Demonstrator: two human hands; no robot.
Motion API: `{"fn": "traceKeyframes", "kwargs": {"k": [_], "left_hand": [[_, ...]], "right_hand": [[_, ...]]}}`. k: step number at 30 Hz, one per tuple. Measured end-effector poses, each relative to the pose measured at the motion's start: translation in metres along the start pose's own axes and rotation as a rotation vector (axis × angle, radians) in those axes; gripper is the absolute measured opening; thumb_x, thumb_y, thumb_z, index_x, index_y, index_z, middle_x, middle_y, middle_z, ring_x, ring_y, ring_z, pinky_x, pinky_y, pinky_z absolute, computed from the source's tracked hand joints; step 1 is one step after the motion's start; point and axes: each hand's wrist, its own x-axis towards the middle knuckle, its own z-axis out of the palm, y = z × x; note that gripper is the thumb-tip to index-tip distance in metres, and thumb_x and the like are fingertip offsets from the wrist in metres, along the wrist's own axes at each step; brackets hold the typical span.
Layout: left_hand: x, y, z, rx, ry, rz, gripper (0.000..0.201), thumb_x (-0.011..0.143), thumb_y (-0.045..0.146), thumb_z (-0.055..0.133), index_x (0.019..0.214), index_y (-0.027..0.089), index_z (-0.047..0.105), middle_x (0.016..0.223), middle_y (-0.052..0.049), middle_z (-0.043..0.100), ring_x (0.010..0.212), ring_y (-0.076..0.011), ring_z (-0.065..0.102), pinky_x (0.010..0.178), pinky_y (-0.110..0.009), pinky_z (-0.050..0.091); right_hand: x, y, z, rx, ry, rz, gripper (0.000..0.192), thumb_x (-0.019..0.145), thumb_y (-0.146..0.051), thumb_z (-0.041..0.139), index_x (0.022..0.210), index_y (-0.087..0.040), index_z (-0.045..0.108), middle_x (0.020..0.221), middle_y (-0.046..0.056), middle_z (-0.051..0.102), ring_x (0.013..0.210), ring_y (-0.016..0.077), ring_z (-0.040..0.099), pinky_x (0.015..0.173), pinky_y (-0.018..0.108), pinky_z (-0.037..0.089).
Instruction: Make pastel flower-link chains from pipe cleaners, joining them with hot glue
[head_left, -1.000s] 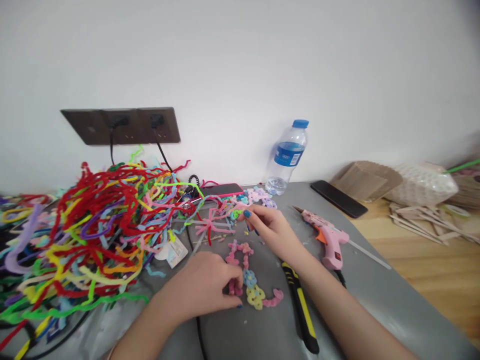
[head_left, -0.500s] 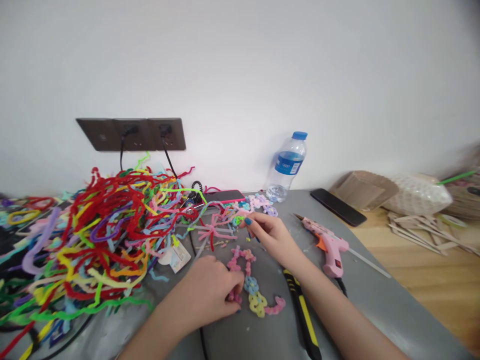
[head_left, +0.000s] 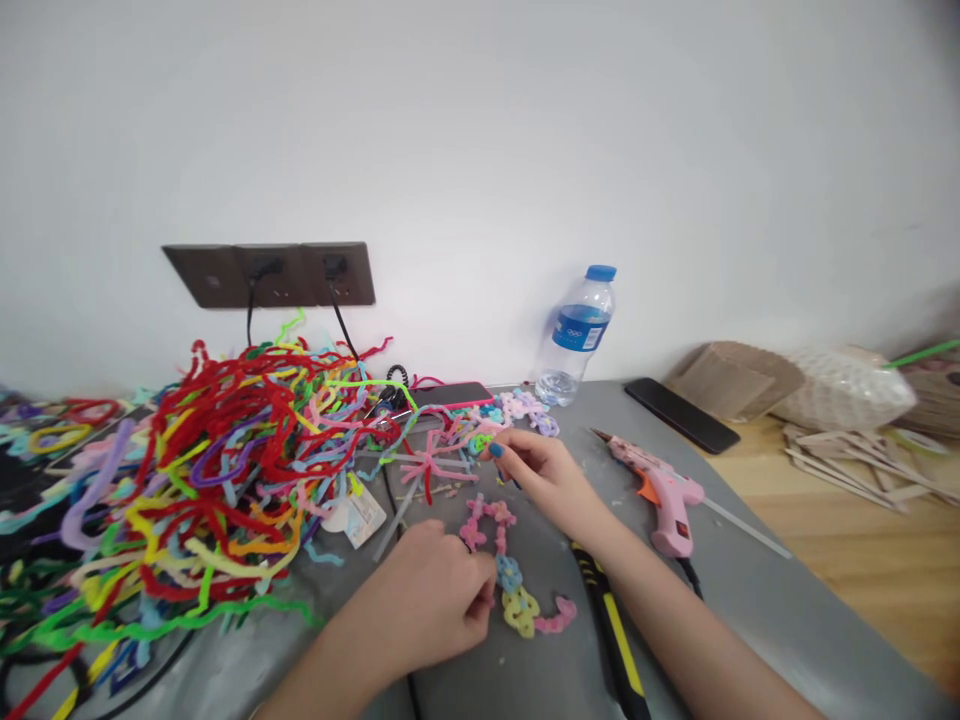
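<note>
My left hand (head_left: 439, 595) is closed, with its fingers curled beside a chain of fuzzy pipe-cleaner flowers; what lies inside the fingers is hidden. The chain bends over the grey tabletop, with a pink part (head_left: 501, 540), a blue flower (head_left: 509, 572), a yellow flower (head_left: 520, 610) and a curled pink end (head_left: 556, 614). Farther back, my right hand (head_left: 544, 475) has thumb and fingertips drawn together, right against a small green flower (head_left: 478, 444). Whether they grip it does not show clearly. Pink crossed pipe cleaners (head_left: 427, 462) lie left of that flower.
Tangled pipe cleaners (head_left: 247, 450) heap up on the left. A water bottle (head_left: 577, 340) leans by the wall. To the right are a pink glue gun (head_left: 671, 505), a black phone (head_left: 681, 414) and a yellow-black cutter (head_left: 611, 630). Another phone (head_left: 454, 395) lies at the back.
My left fingers have curled in further, and the pink piece that showed under them is now hidden. My right hand stays by the green flower. The whole view has shifted slightly.
</note>
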Motion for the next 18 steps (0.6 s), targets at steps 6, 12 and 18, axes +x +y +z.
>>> {"fn": "traceKeyframes", "kwargs": {"k": [6, 12, 18], "left_hand": [[0.005, -0.021, -0.013, -0.633, 0.252, -0.117, 0.009, 0.078, 0.022, 0.061, 0.079, 0.018, 0.068, 0.051, 0.009, 0.032, 0.047, -0.0072, 0.030, 0.050, -0.021, 0.023], [0.018, -0.028, -0.007, -1.323, 0.546, -0.228, 0.031, 0.072, 0.044, 0.074, 0.078, 0.015, 0.065, 0.051, 0.010, 0.028, 0.048, -0.0064, 0.020, 0.048, -0.022, 0.015], [0.026, -0.020, 0.000, -1.664, 0.581, -0.250, 0.037, 0.064, 0.047, 0.084, 0.077, 0.016, 0.067, 0.047, 0.011, 0.031, 0.047, -0.0053, 0.020, 0.049, -0.023, 0.016]], "right_hand": [[0.000, -0.006, 0.002, 0.073, -0.025, -0.022, 0.040, 0.092, -0.051, 0.054, 0.074, -0.017, 0.062, 0.062, -0.002, 0.050, 0.056, 0.0112, 0.044, 0.053, 0.024, 0.035], [-0.003, -0.016, 0.007, 0.271, -0.076, -0.036, 0.040, 0.091, -0.056, 0.057, 0.083, -0.018, 0.068, 0.069, 0.001, 0.061, 0.060, 0.0132, 0.055, 0.057, 0.025, 0.046], [-0.009, -0.019, 0.018, 0.383, -0.033, -0.054, 0.018, 0.085, -0.038, 0.072, 0.090, -0.021, 0.070, 0.083, 0.003, 0.064, 0.073, 0.0149, 0.061, 0.067, 0.027, 0.050]]}}
